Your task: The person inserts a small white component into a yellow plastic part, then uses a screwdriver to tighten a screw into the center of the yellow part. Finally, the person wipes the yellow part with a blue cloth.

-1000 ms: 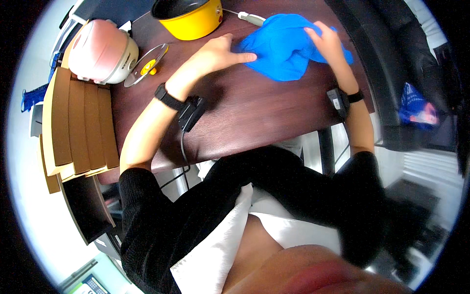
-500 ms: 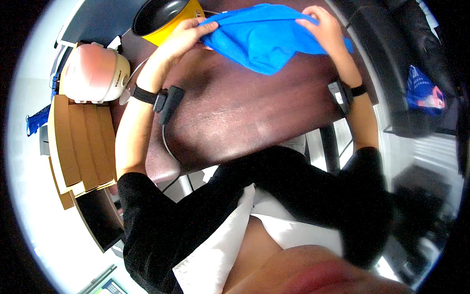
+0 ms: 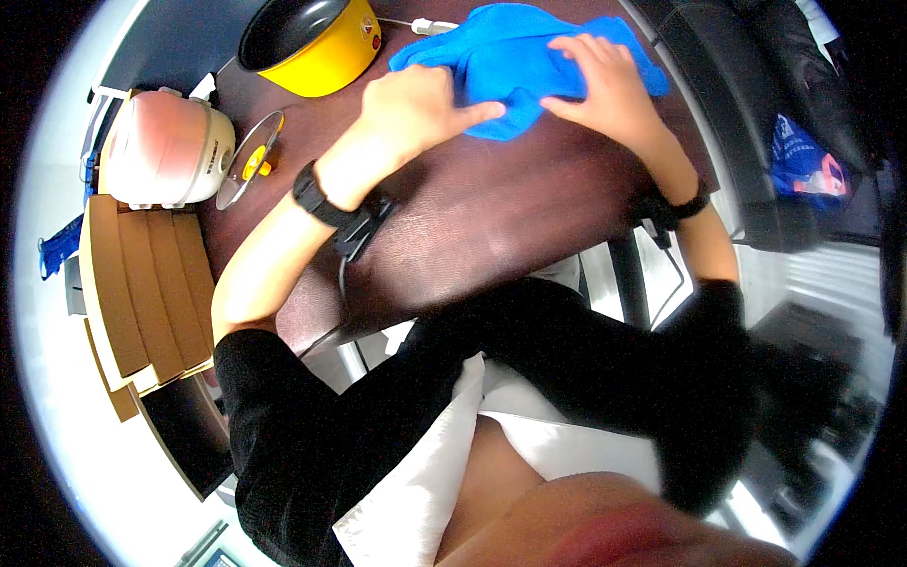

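A bright blue cloth lies rumpled at the far side of the dark brown table. My left hand is at its near left edge, with the thumb stretched out over the fabric; the other fingers are mostly hidden behind the knuckles. Over the cloth's right part my right hand is open, its fingers spread and the thumb apart. Neither hand visibly grips the fabric. Each wrist wears a black strap with a small device on it.
Left of the cloth stands a yellow pot with a black inside. A glass lid with a yellow knob leans by a pink and white cooker. Brown cardboard boxes sit at the left edge. A white plug lies behind the cloth.
The cloth, stretched up between both hands before, now lies lower and bunched on the table. My left hand has let go of its corner and moved right; the right hand's fingers have spread.
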